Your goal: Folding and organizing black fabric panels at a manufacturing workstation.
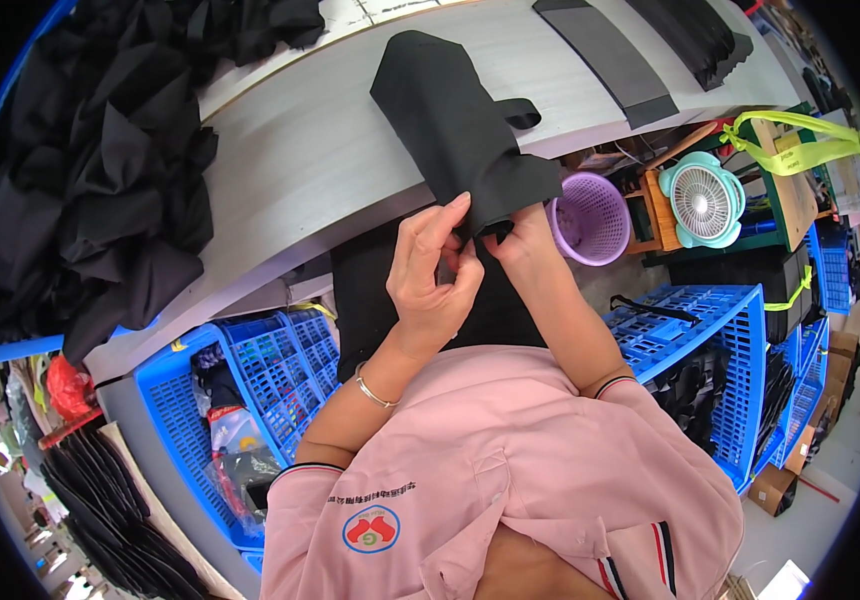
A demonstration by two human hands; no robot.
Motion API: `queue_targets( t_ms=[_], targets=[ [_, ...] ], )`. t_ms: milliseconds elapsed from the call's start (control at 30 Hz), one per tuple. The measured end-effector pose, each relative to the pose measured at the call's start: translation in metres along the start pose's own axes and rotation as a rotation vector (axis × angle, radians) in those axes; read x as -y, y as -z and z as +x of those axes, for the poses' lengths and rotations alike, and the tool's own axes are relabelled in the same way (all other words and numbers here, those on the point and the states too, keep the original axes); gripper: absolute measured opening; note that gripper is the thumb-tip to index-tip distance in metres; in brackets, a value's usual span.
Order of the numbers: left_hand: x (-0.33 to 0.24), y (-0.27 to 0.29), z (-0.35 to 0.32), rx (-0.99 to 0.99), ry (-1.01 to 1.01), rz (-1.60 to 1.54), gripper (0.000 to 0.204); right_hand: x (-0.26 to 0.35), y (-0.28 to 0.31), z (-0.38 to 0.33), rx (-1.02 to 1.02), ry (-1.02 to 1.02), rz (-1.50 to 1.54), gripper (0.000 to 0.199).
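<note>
A long black fabric piece [445, 110] lies over the front edge of the grey table, its near end hanging down toward my lap. A short black strap [518, 113] sticks out from its right side. My left hand [435, 270] is closed at the near left corner, index fingertip and thumb against the cloth. On the other side, my right hand [524, 236] grips the near end, its fingers partly hidden by the folded cloth. The near end is bent over, and a dark opening or fold shows between the two hands.
A blue bin of crumpled black fabric [120, 170] stands at the left. Flat dark strips [610, 60] lie on the table's far right. Beside the table are a purple basket [590, 222], a teal fan [705, 200] and blue crates [740, 370]. Another blue crate [175, 400] stands left.
</note>
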State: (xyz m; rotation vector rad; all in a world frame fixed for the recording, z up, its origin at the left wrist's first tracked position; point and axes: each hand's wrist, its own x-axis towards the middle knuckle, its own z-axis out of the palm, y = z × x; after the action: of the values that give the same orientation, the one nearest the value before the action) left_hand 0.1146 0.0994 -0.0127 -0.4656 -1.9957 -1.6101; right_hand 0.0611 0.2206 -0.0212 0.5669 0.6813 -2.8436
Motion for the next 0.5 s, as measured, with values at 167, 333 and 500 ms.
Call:
queue_targets(
  t_ms=[167, 333, 500],
  targets=[
    [0.008, -0.003, -0.004, 0.013, -0.01, -0.026, 0.065, 0.001, -0.001, 0.004, -0.098, 0.0, -0.074, 0.028],
    [0.014, -0.005, 0.005, -0.042, 0.009, -0.045, 0.068, 0.001, -0.005, 0.014, 0.01, -0.032, -0.083, 0.031],
    [0.013, 0.02, 0.01, -0.032, 0.001, -0.059, 0.063, -0.021, -0.022, 0.018, -0.094, 0.193, -0.19, 0.038]
  ],
)
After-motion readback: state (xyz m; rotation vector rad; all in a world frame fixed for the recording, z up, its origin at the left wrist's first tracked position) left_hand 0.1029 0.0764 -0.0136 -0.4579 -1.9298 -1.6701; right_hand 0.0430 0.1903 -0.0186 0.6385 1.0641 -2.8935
